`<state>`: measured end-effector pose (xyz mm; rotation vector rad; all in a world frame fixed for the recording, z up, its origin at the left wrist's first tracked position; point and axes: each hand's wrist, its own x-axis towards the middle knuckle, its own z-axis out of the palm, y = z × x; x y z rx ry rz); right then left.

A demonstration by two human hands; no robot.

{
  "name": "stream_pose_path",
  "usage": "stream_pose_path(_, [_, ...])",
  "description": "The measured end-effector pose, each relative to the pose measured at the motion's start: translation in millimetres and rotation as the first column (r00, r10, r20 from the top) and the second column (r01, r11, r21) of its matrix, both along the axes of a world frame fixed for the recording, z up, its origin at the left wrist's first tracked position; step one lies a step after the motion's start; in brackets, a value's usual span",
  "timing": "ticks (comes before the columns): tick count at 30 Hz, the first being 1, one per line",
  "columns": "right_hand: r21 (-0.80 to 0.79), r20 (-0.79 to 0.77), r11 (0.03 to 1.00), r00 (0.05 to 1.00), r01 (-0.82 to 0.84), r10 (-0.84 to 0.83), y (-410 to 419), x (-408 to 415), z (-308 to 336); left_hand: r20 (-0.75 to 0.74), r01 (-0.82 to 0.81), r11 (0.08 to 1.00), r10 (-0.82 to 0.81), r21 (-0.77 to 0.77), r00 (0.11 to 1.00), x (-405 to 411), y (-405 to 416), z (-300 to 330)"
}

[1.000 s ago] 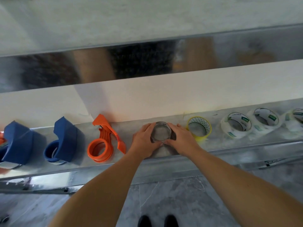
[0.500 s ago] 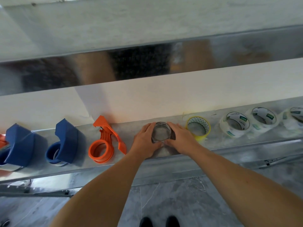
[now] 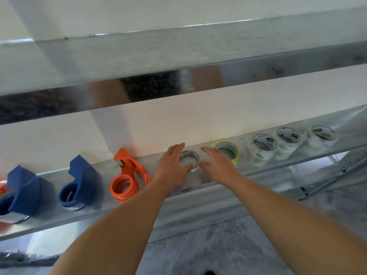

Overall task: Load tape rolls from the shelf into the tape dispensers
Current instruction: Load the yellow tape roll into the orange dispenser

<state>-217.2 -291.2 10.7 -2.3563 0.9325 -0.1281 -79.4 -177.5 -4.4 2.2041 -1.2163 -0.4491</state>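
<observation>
One clear tape roll [image 3: 189, 161] — lies flat on the metal shelf [image 3: 198, 197], core opening upward, between the two hands. Left hand [image 3: 172, 168] sits just left of it, fingers [image 3: 177, 148] straight and spread, holding nothing; whether the thumb side touches the roll's rim cannot be told. Right hand [image 3: 218, 165] sits just right of it, fingers likewise extended and released, thumb near the roll's near edge, no grasp visible.

Handling, as judged: light; a stiff ring that should not deform under a pinch; outer wrap smooth and probably slick, so a grasp across the full width — thumb on the near wall, fingertips on the far wall — looks surer than pressing on the flat face. A finger hooked through the core is the alternative hold. Not fragile.

Beyond the right fingers, along the shelf: yellow tape roll [image 3: 227, 151], just beside; then three clear printed tape rolls [image 3: 262, 148], farther off.

Beyond the left fingers: orange tape dispenser [image 3: 127, 180], nearest and apparently unloaded; then two blue tape dispensers [image 3: 79, 184], farther left.
</observation>
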Motion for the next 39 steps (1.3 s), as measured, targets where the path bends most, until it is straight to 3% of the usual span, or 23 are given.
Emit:
stream_pose_path(9, [0.016, 0.089, 0.986, 0.982, 0.167, -0.167, -2, -34, 20, -0.001, 0.089, 0.994, -0.089, -0.06, 0.996, -22, -17, 21])
stream_pose_path(16, [0.015, 0.063, 0.966, 0.964, 0.257, -0.258, -32, -63, 24, -0.004, 0.118, 0.993, -0.118, 0.01, 0.993, -53, -40, 25])
stream_pose_path(28, [0.077, -0.058, 0.983, 0.985, 0.168, -0.164, -91, -68, 2, -0.039, -0.062, 0.989, 0.067, 0.132, 0.997, -91, -91, 17])
stream_pose_path(39, [0.156, -0.136, 0.953, 0.961, 0.259, -0.239, -111, -53, -18, -0.188, -0.162, 0.959, 0.208, 0.232, 0.96, -91, -118, -4])
